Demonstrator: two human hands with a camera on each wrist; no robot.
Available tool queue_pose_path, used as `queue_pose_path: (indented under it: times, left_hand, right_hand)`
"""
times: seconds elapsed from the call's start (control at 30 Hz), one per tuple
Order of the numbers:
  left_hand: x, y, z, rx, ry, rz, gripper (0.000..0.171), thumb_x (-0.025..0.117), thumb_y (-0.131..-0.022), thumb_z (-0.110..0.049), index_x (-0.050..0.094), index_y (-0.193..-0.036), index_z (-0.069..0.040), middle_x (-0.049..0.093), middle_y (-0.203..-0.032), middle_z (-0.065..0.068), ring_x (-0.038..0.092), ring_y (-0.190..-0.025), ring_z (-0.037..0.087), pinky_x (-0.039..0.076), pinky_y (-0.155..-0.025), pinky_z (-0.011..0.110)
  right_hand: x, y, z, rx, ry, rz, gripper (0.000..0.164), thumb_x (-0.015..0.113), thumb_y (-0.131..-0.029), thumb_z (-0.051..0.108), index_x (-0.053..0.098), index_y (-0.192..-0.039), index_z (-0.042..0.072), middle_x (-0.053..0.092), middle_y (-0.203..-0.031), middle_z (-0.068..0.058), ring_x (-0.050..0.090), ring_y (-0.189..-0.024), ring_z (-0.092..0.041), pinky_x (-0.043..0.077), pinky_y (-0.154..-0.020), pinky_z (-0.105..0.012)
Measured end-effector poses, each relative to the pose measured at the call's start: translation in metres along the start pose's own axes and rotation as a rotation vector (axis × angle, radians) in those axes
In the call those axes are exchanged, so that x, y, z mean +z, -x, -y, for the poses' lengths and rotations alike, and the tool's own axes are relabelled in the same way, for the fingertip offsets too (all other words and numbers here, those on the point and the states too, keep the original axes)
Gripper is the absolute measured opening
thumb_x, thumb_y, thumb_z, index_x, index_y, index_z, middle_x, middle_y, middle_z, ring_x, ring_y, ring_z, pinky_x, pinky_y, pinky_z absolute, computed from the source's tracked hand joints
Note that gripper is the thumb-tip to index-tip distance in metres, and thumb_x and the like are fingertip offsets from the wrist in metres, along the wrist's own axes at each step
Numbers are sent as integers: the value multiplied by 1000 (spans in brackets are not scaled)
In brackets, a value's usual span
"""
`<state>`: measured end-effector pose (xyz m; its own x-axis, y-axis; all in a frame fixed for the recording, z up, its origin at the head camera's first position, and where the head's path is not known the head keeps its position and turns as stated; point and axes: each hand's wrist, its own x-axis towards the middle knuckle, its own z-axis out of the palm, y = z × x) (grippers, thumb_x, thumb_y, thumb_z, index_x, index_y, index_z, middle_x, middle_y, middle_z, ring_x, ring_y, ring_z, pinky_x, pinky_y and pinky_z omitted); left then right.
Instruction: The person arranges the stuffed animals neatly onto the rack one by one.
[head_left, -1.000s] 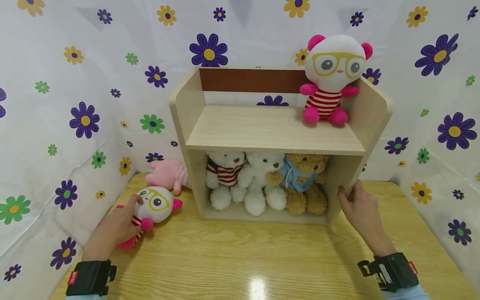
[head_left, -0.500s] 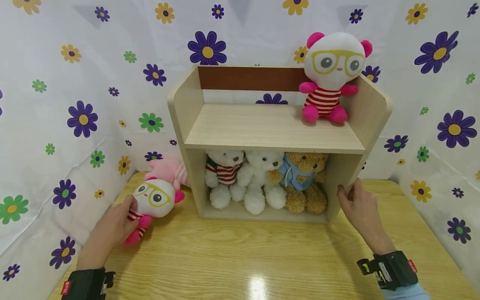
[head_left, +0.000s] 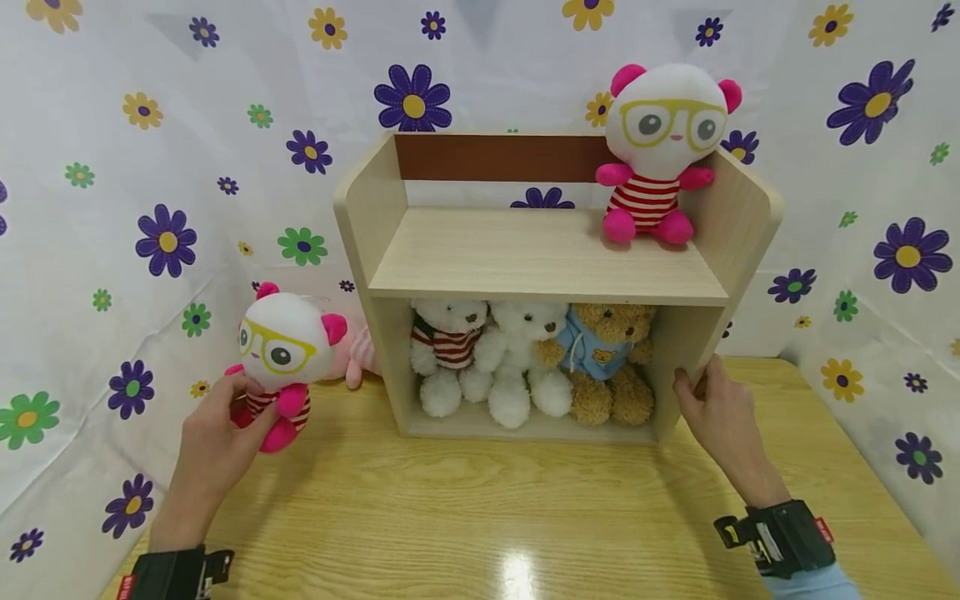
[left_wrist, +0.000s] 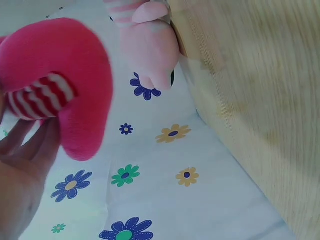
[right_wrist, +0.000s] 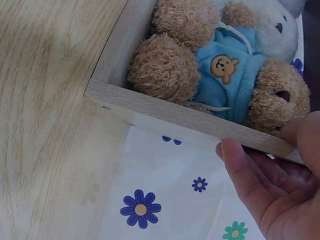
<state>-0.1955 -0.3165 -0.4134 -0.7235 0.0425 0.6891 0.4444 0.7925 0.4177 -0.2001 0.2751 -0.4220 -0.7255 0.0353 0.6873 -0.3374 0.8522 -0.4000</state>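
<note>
In the head view my left hand [head_left: 217, 433] grips a plush panda [head_left: 288, 346] with yellow glasses round its striped body, raised above the table at the left. The left wrist view shows the panda's pink limbs [left_wrist: 85, 95] close up. My right hand [head_left: 723, 425] pinches the right side panel of a small wooden shelf [head_left: 547, 258], its thumb at the inner face and fingers outside. A matching panda [head_left: 648, 196] sits on the upper board at the right. Below sit a white bear in a striped sweater [head_left: 450, 358], a plain white bear [head_left: 525, 362] and a brown bear in a blue hoodie [head_left: 607, 367].
A pink plush toy [left_wrist: 150, 47] lies on the table left of the shelf, partly hidden behind the held panda in the head view. A flowered cloth [head_left: 150, 292] stands behind and at both sides of the wooden table [head_left: 465, 517].
The left hand has lifted the panda off the table, and the toy has turned from lying tilted to nearly upright. My right hand stays at the shelf's side panel.
</note>
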Motion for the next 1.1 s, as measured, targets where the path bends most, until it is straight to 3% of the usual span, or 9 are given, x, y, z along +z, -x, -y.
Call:
queue_pose_path:
  times: [0.1, 0.2, 0.4, 0.57, 0.7, 0.83, 0.97, 1.1]
  left_hand:
    - [-1, -1, -4, 18, 30, -45, 48, 83, -72, 15, 57, -111, 6, 67, -105, 20, 61, -100, 1, 37, -90, -4]
    - [-3, -2, -7, 53, 74, -83, 50, 84, -69, 18, 59, -111, 8, 69, -104, 20, 50, -101, -17, 40, -88, -2]
    - [-8, -8, -22, 125, 168, -181, 45, 85, -68, 15, 66, -109, 10, 72, -102, 14, 60, -99, -14, 46, -90, 4]
    - [-12, -15, -42, 171, 251, -264, 39, 87, -81, -12, 69, -106, 13, 75, -108, 0, 66, -99, -11, 49, -91, 7]
    - [-15, -19, -64, 216, 306, -318, 63, 82, -85, -40, 65, -107, 18, 74, -117, -10, 68, -101, -9, 50, -91, 8]
    - [-17, -23, -88, 229, 316, -318, 82, 76, -86, -51, 55, -123, 19, 68, -127, -16, 67, -112, -7, 49, -95, 10]
    - [-18, -29, -110, 245, 313, -323, 87, 74, -87, -53, 52, -137, 14, 70, -132, -2, 66, -117, -6, 48, -97, 11]
    - [-16, -36, -127, 277, 320, -337, 83, 74, -88, -54, 57, -137, 11, 71, -128, 20, 66, -116, -5, 49, -98, 13]
  right_hand:
    - [0, 0, 1, 12, -7, 7, 13, 64, -94, 3, 57, -96, -7, 62, -62, -14, 58, -46, -18, 36, -41, -17]
    - [-1, 0, 2, 23, -12, 13, 13, 64, -94, 4, 56, -96, -6, 62, -63, -15, 58, -47, -20, 37, -42, -17]
    - [-1, 1, 2, 25, -8, 11, 12, 64, -94, 4, 56, -96, -5, 62, -63, -14, 57, -47, -17, 36, -42, -17]
    - [-1, 0, 3, 28, -4, 17, 13, 64, -95, 4, 56, -98, -6, 61, -63, -13, 55, -46, -15, 35, -41, -18]
    - [-2, 0, 3, 39, -8, 31, 17, 64, -95, 5, 56, -102, -9, 63, -65, -16, 58, -46, -19, 34, -41, -16]
    - [-1, 0, 3, 40, 2, 29, 17, 65, -95, 5, 56, -102, -8, 62, -64, -15, 56, -46, -17, 33, -41, -15]
    - [0, 0, 1, 22, 19, 9, 16, 67, -94, 5, 57, -99, -6, 59, -62, -10, 45, -46, -1, 31, -41, -16]
    - [1, 2, 0, 6, 33, -5, 15, 68, -93, 5, 55, -95, -4, 54, -60, -6, 32, -47, 10, 29, -41, -18]
